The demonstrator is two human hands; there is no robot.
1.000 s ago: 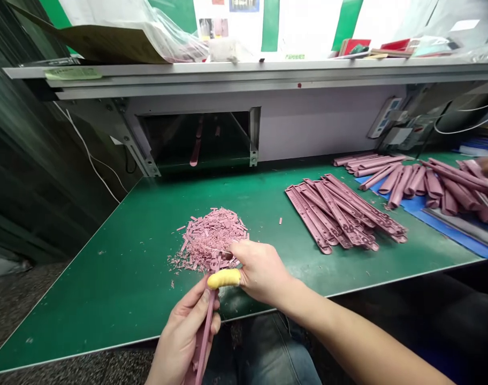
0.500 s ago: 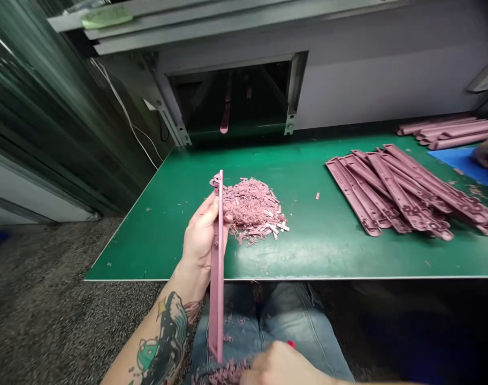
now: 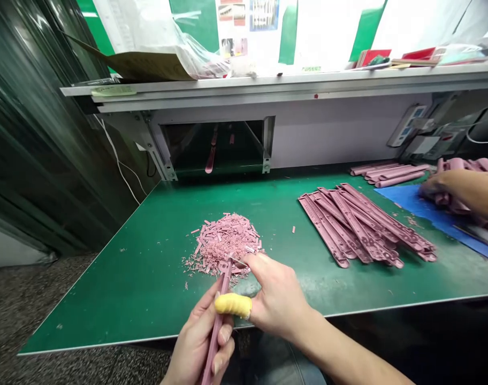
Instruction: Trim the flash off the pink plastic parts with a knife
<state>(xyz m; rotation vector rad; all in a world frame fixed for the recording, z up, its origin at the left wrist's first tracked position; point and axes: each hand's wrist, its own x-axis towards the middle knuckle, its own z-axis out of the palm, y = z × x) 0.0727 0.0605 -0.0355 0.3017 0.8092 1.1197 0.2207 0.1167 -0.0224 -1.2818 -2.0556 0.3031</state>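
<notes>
My left hand (image 3: pixel 206 337) is closed around a long, narrow pink plastic part (image 3: pixel 214 342), which slants up and away from me. A round, holed end of the part points toward a heap of pink shavings and small offcuts (image 3: pixel 228 238). My right hand (image 3: pixel 278 297), with a yellow cover on its thumb, is closed on a knife whose thin metal blade (image 3: pixel 238 261) lies at the far end of the part. The knife's handle is hidden in my fingers. The yellow thumb rests against the part, nearer to me.
On the green table (image 3: pixel 147 278), a pile of pink parts (image 3: pixel 360 224) lies to the right. Behind it are more pink parts (image 3: pixel 388 172) and a blue sheet (image 3: pixel 412 203), where another person's arm (image 3: pixel 472 190) reaches in. A shelf (image 3: pixel 244 88) spans the back above an opening.
My right hand has come up from my lap to the far end of the pink part, bringing the blade there. My left hand has lowered and the part tilts. The view has lifted.
</notes>
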